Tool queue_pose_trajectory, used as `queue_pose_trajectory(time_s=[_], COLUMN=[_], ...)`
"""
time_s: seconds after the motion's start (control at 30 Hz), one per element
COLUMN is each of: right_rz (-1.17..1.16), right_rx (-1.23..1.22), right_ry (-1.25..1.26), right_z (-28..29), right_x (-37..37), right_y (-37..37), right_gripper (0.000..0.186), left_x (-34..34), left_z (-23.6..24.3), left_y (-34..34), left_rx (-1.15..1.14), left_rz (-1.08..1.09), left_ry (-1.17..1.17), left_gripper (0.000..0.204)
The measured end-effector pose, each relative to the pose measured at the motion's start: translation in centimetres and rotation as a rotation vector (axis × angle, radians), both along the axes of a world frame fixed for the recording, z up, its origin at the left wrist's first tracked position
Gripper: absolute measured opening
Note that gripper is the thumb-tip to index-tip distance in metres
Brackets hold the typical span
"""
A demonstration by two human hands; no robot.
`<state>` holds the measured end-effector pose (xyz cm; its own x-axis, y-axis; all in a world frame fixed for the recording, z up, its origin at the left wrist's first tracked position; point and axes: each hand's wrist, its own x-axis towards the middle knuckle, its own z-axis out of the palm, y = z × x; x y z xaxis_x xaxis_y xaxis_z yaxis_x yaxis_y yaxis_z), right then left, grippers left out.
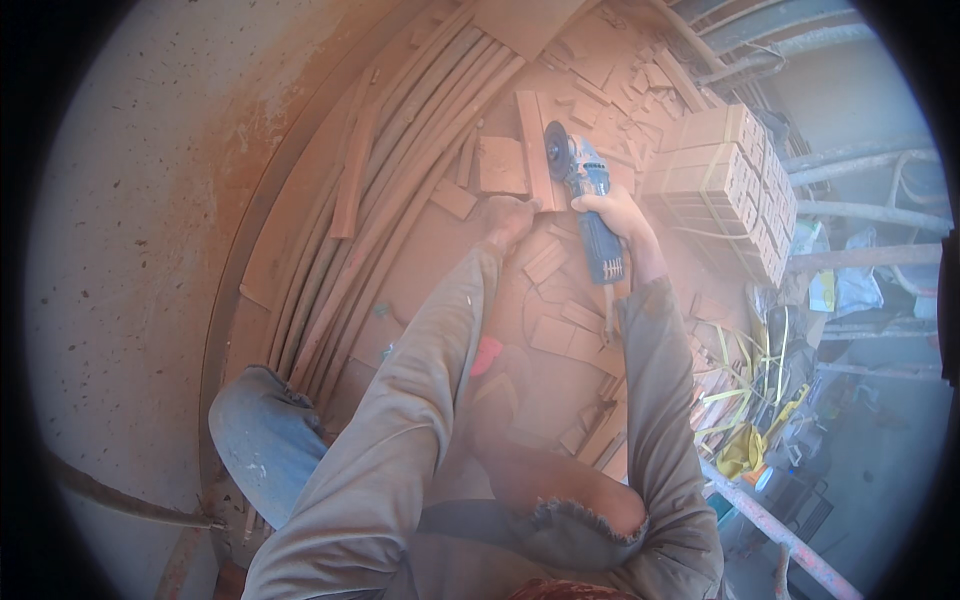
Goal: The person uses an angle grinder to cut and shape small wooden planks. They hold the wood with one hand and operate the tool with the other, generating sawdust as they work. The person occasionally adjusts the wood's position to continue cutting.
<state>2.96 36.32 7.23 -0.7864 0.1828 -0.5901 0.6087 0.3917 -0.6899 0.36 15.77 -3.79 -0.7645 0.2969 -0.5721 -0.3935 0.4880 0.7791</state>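
Observation:
My right hand (622,212) is wrapped around the body of a blue angle grinder (600,245), its thumb across the top. The grinder's dark round disc (556,150) stands at the right edge of a long, narrow reddish brick tile (533,140). Gripping the near end of that tile is my left hand (508,218), its fingertips partly lost in dust. Just left of the tile, beyond my left hand, sits a squarish brick block (502,165). The grinder's cord (609,310) trails back toward my right forearm.
Long pipes or poles (385,200) lie along the wall (130,250) at left. A strapped stack of bricks (715,180) stands at right. Cut tile pieces (570,335) and reddish dust cover the floor. Scaffold tubes (870,210) and yellow straps (745,370) lie farther right.

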Motion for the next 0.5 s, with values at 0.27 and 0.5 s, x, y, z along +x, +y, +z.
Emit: queue_pose_trajectory(time_s=[0.27,0.5], right_rz=[-0.009,-0.013], right_rx=[0.005,-0.019], right_ry=[0.051,0.023], right_z=[1.0,2.3], right_x=[2.4,4.7], right_y=[-0.3,-1.0], right_gripper=[0.054,0.053], left_x=[0.1,0.1], left_z=[1.8,1.3], left_y=[0.0,0.0], left_rx=[0.011,-0.007], left_rz=[-0.043,-0.008], left_ry=[-0.016,0.013], left_gripper=[0.056,0.045])
